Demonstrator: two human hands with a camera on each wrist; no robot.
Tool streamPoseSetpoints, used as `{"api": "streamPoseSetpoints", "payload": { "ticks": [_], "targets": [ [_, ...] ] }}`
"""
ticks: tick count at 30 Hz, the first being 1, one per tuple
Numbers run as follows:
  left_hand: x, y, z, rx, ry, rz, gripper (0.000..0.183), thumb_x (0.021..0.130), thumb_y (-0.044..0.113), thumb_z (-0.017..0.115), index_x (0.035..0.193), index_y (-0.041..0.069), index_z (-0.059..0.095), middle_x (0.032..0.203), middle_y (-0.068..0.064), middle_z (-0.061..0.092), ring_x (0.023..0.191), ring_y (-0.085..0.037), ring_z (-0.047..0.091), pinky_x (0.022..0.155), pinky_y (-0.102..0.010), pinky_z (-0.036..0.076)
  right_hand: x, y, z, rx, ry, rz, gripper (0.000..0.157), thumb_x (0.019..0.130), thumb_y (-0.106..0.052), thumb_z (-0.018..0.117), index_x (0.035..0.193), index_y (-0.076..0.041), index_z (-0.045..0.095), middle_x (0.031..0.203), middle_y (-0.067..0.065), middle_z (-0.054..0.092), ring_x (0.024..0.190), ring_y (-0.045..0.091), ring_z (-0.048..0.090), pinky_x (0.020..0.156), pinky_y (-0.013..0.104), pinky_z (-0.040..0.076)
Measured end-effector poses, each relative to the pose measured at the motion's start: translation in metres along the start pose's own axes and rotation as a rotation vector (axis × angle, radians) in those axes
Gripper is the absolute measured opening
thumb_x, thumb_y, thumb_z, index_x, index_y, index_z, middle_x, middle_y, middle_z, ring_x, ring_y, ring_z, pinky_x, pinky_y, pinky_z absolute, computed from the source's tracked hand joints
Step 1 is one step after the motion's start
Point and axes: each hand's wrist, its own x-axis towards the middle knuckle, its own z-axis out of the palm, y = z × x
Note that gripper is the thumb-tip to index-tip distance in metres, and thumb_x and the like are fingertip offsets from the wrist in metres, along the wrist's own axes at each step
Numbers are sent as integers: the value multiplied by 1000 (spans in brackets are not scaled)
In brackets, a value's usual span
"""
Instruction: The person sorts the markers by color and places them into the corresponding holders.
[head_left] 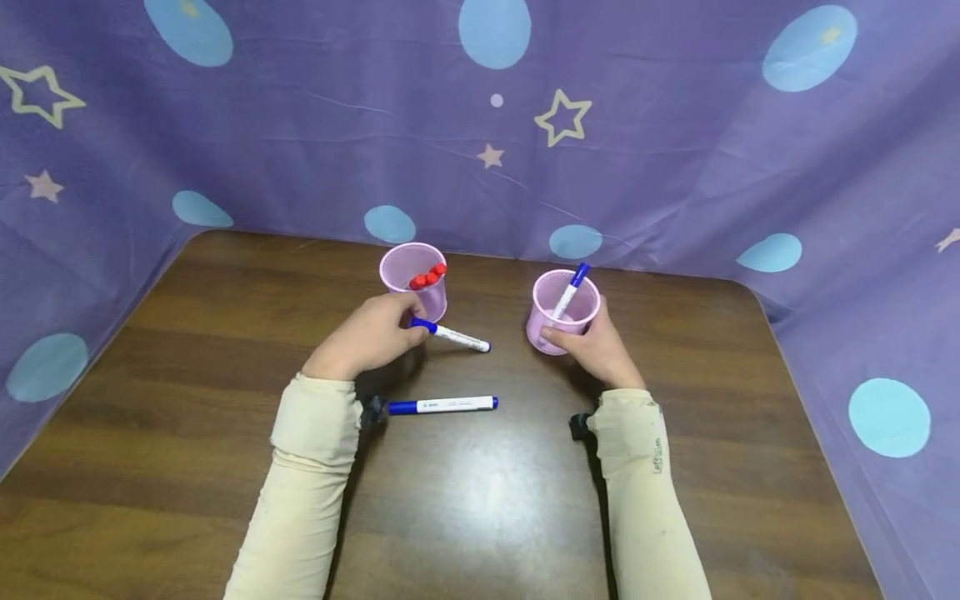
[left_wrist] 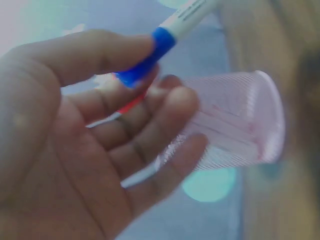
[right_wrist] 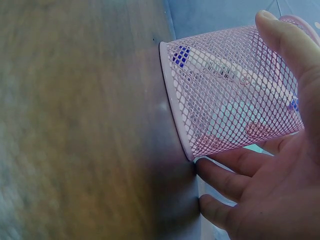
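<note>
My left hand pinches a blue-capped whiteboard marker by its cap between thumb and index finger. In the left wrist view the other fingers are loosely bent, and the marker's white barrel points away. Just behind that hand stands a pink mesh cup with red-capped markers in it. My right hand grips a second pink mesh cup, thumb on the near side. A blue-capped marker leans inside this cup, cap up; its lower end shows through the mesh.
Another blue-capped marker lies on the brown wooden table, nearer to me than the cups. A purple curtain with stars and blue ovals hangs behind the table and along its sides.
</note>
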Motion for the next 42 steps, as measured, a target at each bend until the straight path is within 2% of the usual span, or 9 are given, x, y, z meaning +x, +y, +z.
{"api": "streamPoseSetpoints", "payload": {
  "ticks": [9, 11, 17, 21, 27, 30, 33, 36, 42],
  "targets": [
    [-11, 33, -15, -50, 233, 182, 9, 91, 14, 71, 97, 10, 65, 82, 0, 61, 75, -16, 56, 68, -35, 46, 2, 2, 3, -19, 1, 4, 99, 80, -21, 87, 153, -2, 24, 135, 23, 51, 125, 36, 51, 111, 48, 36],
    [-14, 40, -16, -68, 316, 240, 11, 90, 12, 75, 96, 9, 66, 81, 0, 60, 72, -14, 54, 66, -33, 46, 3, 1, 4, -23, 3, 1, 99, 79, -22, 88, 153, -2, 24, 135, 23, 52, 125, 36, 50, 111, 49, 36],
    [-13, 61, -10, -180, 603, 490, 18, 84, 1, 80, 98, 1, 69, 79, -5, 60, 72, -15, 55, 63, -23, 45, 5, -1, 6, -18, 5, 5, 100, 78, -21, 88, 154, -3, 24, 135, 22, 52, 126, 36, 50, 111, 49, 36],
    [-6, 75, -3, -278, 701, 574, 20, 83, -3, 78, 100, -2, 69, 81, -8, 63, 72, -16, 56, 64, -21, 45, 4, 0, 5, -22, 6, 17, 101, 78, -20, 88, 154, -4, 23, 136, 22, 52, 127, 36, 49, 111, 48, 36],
    [14, 99, 17, -355, 706, 621, 19, 86, -2, 76, 102, -5, 67, 82, -10, 63, 70, -17, 59, 64, -23, 51, 2, 1, -1, -15, 25, 1, 103, 78, -20, 88, 155, -4, 22, 137, 23, 51, 127, 36, 49, 111, 48, 36],
    [25, 106, 33, -339, 690, 639, 19, 87, -1, 75, 104, -4, 67, 83, -10, 63, 70, -16, 61, 65, -24, 54, 2, 1, -3, -6, 20, -2, 101, 79, -19, 87, 154, -3, 22, 138, 23, 49, 127, 36, 48, 111, 48, 36],
    [33, 108, 48, -264, 665, 631, 18, 87, 1, 73, 104, -1, 67, 85, -7, 64, 70, -13, 61, 65, -23, 53, 1, 2, -4, -2, 9, 0, 100, 80, -19, 86, 154, -2, 21, 138, 24, 48, 127, 36, 48, 110, 47, 38],
    [37, 105, 61, -159, 638, 593, 17, 88, 4, 72, 104, 4, 68, 87, -3, 64, 71, -10, 60, 62, -22, 51, 1, 2, -3, 4, -2, -8, 101, 80, -17, 86, 154, -1, 20, 139, 24, 48, 127, 36, 49, 109, 47, 39],
    [41, 99, 72, -5, 532, 490, 19, 90, 11, 73, 108, 9, 68, 87, 1, 61, 68, -11, 58, 53, -28, 47, 1, 2, -2, 1, 2, -22, 102, 79, -17, 87, 154, -2, 20, 139, 25, 47, 126, 36, 49, 109, 48, 39]
  ]
}}
